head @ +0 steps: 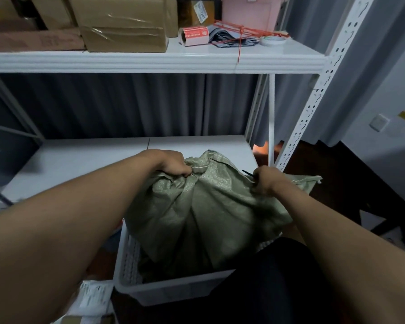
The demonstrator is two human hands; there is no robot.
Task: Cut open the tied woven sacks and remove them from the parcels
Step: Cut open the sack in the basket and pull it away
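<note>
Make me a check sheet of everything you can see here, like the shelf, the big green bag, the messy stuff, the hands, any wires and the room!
Surface: white lower shelf, bare where it shows.
Job's things: green woven sack bunched up, hanging into a white basket; a thin dark tool sticks out of the right hand, too small to name.
Clutter: upper shelf holds cardboard boxes, a roll of red labels, a tape roll, red string and a pink box.
Hands: left hand grips the sack's top; right hand grips its right edge.
Cables: nothing seen.
Surroundings: grey curtain, white shelf post, wall switch.
</note>
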